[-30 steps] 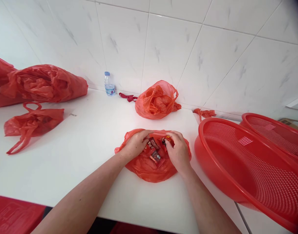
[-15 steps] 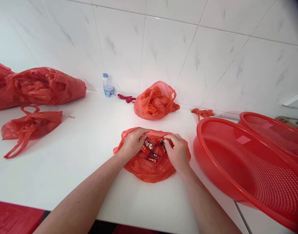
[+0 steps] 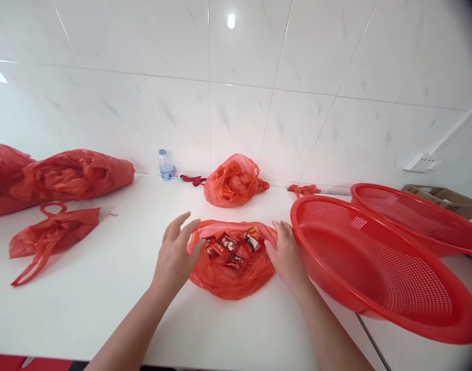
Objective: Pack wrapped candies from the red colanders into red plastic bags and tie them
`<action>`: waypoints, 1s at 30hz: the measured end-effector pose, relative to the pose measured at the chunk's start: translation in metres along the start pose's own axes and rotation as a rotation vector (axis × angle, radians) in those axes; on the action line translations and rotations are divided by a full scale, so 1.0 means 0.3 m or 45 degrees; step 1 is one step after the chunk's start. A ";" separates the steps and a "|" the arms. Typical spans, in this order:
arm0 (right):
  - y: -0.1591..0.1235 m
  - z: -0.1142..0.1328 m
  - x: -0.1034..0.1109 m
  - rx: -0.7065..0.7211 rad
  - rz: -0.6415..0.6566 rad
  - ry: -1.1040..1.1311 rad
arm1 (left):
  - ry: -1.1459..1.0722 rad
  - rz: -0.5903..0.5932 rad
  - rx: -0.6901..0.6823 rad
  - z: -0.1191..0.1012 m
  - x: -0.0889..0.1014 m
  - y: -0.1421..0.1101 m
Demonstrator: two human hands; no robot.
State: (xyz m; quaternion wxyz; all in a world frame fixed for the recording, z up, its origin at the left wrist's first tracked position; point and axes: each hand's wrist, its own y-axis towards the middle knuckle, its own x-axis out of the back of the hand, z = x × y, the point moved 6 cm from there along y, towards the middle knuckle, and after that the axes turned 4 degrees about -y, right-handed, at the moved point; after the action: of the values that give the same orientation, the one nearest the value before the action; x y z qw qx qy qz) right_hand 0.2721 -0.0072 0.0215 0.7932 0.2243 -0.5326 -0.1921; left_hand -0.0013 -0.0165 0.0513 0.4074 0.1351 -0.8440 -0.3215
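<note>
On the white tabletop (image 3: 120,278) in front of the person, a thin red plastic bag (image 3: 232,288) lies spread open, its mouth facing up. Down inside it I can see several small wrapped packets (image 3: 227,241) in dark red and bright red, lying loosely over one another; a yellow-and-red one (image 3: 252,239) sits nearest the right side.

The left hand (image 3: 176,257) is at the bag's left edge, its fingers spread wide with nothing between them that I can make out. The right hand (image 3: 290,255) is at the opposite edge — its thumb and fingers stand a little apart by the rim, and from here I cannot tell whether they have hold of the plastic.

Just right of that hand stands a big red mesh basket (image 3: 313,263), tilted, with a second basket (image 3: 414,221) behind it and a cardboard box (image 3: 458,206) beyond. Behind the open bag, near the tiled wall (image 3: 174,41), sits a bunched red bag (image 3: 234,188); left of it are a dark red strap (image 3: 192,180) and an upright water bottle (image 3: 166,169). Farther left lie a small red bag with loop handles (image 3: 64,234) and, behind it, a bulky red sack (image 3: 81,175).
</note>
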 end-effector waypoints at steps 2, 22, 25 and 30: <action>-0.054 -0.028 0.010 -0.040 0.010 -0.019 | -0.010 0.084 0.270 0.066 0.010 -0.039; 0.213 0.182 0.487 -0.163 -0.359 1.089 | -1.277 -0.266 0.270 -0.154 0.261 0.418; 0.200 0.177 0.494 -0.137 -0.376 0.997 | -1.281 -0.332 0.216 -0.145 0.300 0.397; 0.065 0.176 0.425 0.063 -0.370 0.509 | -1.067 0.004 0.207 -0.093 0.277 0.249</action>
State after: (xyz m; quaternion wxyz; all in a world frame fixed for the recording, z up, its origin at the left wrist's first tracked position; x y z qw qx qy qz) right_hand 0.2701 -0.0684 0.1468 0.8411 0.3513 -0.3319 -0.2427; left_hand -0.0295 -0.0127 0.1629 0.0175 0.0233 -0.9594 -0.2804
